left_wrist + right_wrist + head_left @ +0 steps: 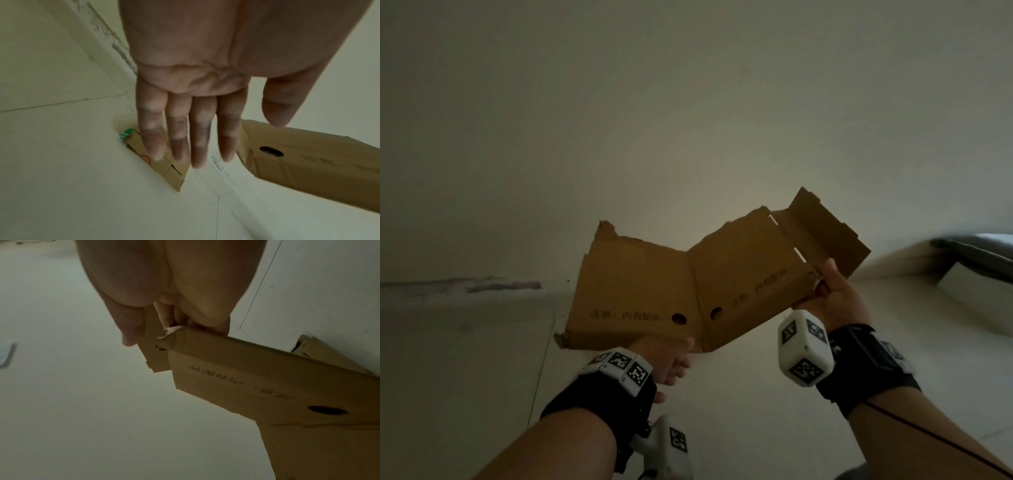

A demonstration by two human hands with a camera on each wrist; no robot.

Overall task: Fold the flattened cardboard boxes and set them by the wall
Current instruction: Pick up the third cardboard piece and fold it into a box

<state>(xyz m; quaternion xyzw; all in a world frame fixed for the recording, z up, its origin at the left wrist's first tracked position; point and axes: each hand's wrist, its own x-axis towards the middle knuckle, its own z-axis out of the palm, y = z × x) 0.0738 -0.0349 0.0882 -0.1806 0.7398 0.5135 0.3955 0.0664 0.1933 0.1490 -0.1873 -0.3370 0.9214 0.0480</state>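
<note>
A brown cardboard box (688, 284), half unfolded with two round holes and printed text, is held in the air in front of the pale wall. My right hand (832, 294) grips its right end; in the right wrist view my thumb and fingers (131, 327) pinch a torn corner of the cardboard box (246, 378). My left hand (671, 363) is below the box's lower edge with straight fingers, holding nothing. In the left wrist view my fingers (185, 138) are spread flat, apart from the cardboard box (308, 167) at the right.
More cardboard boxes (160, 162), one with a green mark, lie on the pale floor against the wall, below my left hand. A damaged skirting strip (482, 284) runs along the wall at the left. A dark-edged object (979, 253) sits at the far right.
</note>
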